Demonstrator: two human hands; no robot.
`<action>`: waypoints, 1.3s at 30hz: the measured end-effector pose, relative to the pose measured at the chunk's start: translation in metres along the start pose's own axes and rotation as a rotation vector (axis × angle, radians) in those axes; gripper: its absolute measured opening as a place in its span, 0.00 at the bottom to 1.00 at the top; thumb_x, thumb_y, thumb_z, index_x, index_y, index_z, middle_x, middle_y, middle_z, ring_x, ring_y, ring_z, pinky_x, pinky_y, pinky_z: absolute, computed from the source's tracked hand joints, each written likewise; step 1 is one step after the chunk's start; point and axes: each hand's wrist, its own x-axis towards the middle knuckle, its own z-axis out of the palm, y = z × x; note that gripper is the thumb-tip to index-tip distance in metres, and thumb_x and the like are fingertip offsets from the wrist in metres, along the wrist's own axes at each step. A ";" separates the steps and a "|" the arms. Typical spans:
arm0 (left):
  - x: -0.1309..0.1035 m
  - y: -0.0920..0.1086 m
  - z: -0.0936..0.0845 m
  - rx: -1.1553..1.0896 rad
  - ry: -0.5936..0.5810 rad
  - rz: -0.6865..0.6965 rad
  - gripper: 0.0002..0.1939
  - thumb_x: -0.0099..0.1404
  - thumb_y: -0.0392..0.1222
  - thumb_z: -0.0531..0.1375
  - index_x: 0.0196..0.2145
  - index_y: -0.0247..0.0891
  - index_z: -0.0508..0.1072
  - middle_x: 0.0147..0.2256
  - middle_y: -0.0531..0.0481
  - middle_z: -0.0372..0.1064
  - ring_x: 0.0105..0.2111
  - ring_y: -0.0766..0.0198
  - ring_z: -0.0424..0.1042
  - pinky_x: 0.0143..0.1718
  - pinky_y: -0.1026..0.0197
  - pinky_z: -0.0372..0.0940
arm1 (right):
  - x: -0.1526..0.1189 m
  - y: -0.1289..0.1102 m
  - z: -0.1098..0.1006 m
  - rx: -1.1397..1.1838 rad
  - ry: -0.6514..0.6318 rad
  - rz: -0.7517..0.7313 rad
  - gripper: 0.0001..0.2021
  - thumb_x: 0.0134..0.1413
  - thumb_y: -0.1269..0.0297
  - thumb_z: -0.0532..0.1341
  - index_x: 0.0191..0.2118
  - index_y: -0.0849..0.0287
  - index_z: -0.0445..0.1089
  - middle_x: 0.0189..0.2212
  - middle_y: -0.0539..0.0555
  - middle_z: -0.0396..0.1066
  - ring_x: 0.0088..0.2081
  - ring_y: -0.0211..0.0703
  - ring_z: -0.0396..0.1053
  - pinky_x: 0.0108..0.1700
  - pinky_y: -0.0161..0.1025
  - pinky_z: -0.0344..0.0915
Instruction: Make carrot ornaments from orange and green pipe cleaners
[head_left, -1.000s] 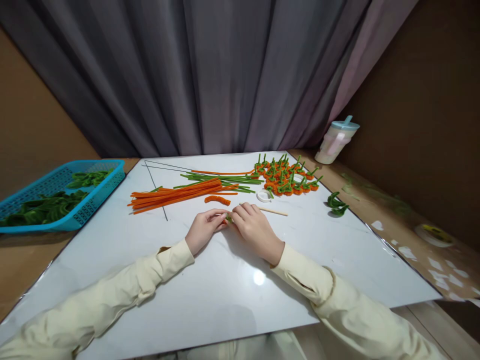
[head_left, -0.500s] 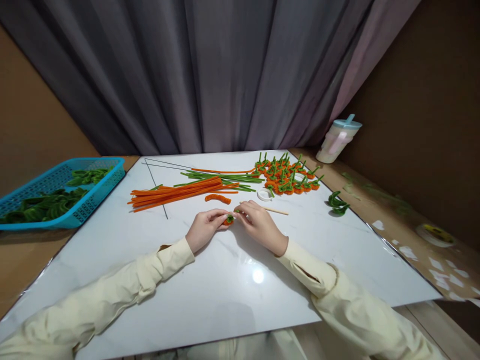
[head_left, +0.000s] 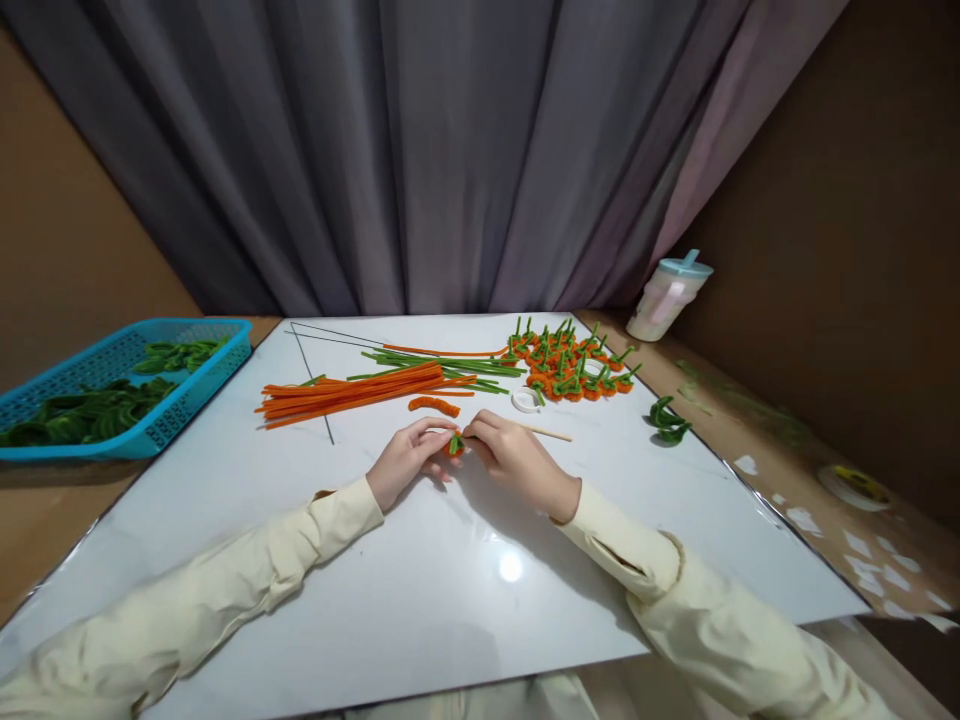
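Looking down from the head view, my only one, I have a small round orange-and-green fuzzy piece (head_left: 454, 446) up between my two hands, over the white glossy tabletop with faint grey veining (head_left: 420, 600). My left hand (head_left: 406, 462) has it: thumb and fingertips are closed down on its near-left edge, with the lower fingers spread loosely beneath. My right hand (head_left: 523, 462) comes in from the other side, fingers curled and tips drawn together right at the piece's green top; my own knuckles hide the contact, so I can't fairly say whether those tips pinch a green strand or merely rest against it. What matters most is how the piece sits: just off the left fingertips and directly to the left of the right ones, so both hands are about equally near. The body is roundish, with no clear long axis, and its green part faces up toward me. Just beyond my fingers lies a short curved orange fuzzy roll (head_left: 433, 406), lengthwise from left to right and touched by neither hand. A thin pale wooden stick (head_left: 551, 434) pokes out past my right knuckles, a white plastic ring (head_left: 526, 400) lies farther off, and beyond that stands a cluster of orange fuzzy pieces with upright green stems (head_left: 562, 372).
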 end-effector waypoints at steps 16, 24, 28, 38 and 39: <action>0.006 0.004 -0.012 -0.326 -0.180 -0.271 0.13 0.55 0.35 0.64 0.39 0.31 0.70 0.36 0.41 0.73 0.33 0.65 0.73 0.37 0.64 0.69 | 0.003 0.027 -0.030 -0.229 -0.132 0.139 0.13 0.62 0.62 0.49 0.37 0.64 0.67 0.34 0.58 0.68 0.35 0.40 0.66 0.36 0.33 0.59; 0.010 0.002 -0.016 -0.293 -0.261 -0.221 0.16 0.56 0.39 0.64 0.41 0.31 0.68 0.35 0.38 0.74 0.28 0.65 0.74 0.33 0.63 0.69 | 0.015 0.050 -0.011 -0.529 -0.324 0.168 0.08 0.53 0.77 0.52 0.38 0.66 0.66 0.37 0.61 0.67 0.41 0.46 0.65 0.38 0.35 0.57; 0.010 0.004 -0.015 -0.327 -0.186 -0.212 0.15 0.58 0.35 0.62 0.44 0.32 0.68 0.36 0.39 0.74 0.32 0.63 0.74 0.36 0.63 0.69 | 0.013 0.053 -0.010 -0.493 -0.325 0.195 0.08 0.53 0.77 0.51 0.36 0.66 0.66 0.35 0.60 0.66 0.34 0.43 0.66 0.32 0.35 0.56; 0.008 0.005 -0.010 -0.273 -0.039 -0.102 0.21 0.49 0.33 0.68 0.41 0.33 0.68 0.37 0.41 0.74 0.41 0.58 0.73 0.43 0.61 0.68 | -0.032 0.013 -0.030 0.576 -0.246 0.502 0.16 0.58 0.61 0.51 0.46 0.63 0.68 0.25 0.52 0.66 0.22 0.33 0.53 0.24 0.32 0.52; 0.007 0.005 -0.009 -0.251 -0.033 -0.080 0.22 0.48 0.34 0.68 0.41 0.33 0.68 0.37 0.42 0.74 0.40 0.58 0.73 0.43 0.60 0.68 | -0.034 0.006 -0.030 0.733 -0.232 0.583 0.19 0.57 0.58 0.53 0.49 0.63 0.66 0.26 0.52 0.65 0.20 0.30 0.50 0.21 0.31 0.49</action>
